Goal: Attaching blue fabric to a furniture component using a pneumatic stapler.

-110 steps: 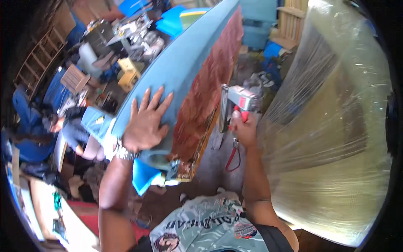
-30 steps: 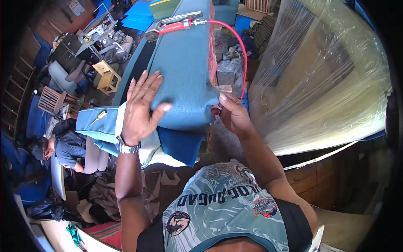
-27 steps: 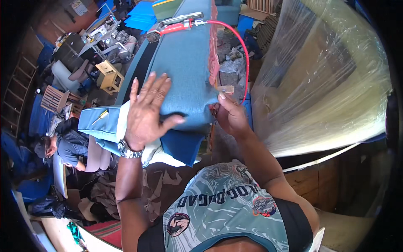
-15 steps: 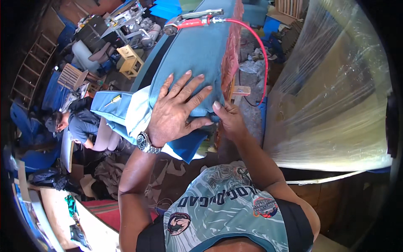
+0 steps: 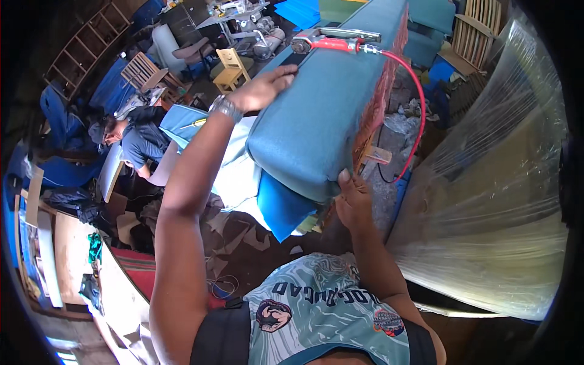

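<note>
The long blue upholstered cushion (image 5: 331, 103) takes up the middle of the view, its long axis running from the person's chest away toward the upper right, with the rounded near end pointing back at the person. To its right stands a large bundle wrapped in clear plastic film (image 5: 493, 182). To the cushion's left, lower down in the cluttered workshop, another person (image 5: 131, 137) sits among wooden chairs. The left hand (image 5: 261, 90) lies flat and spread on the cushion's left edge. The right hand (image 5: 354, 201) presses up under the near end, fingers closed against it. A red-hosed pneumatic stapler (image 5: 331, 41) rests on the cushion's far top.
</note>
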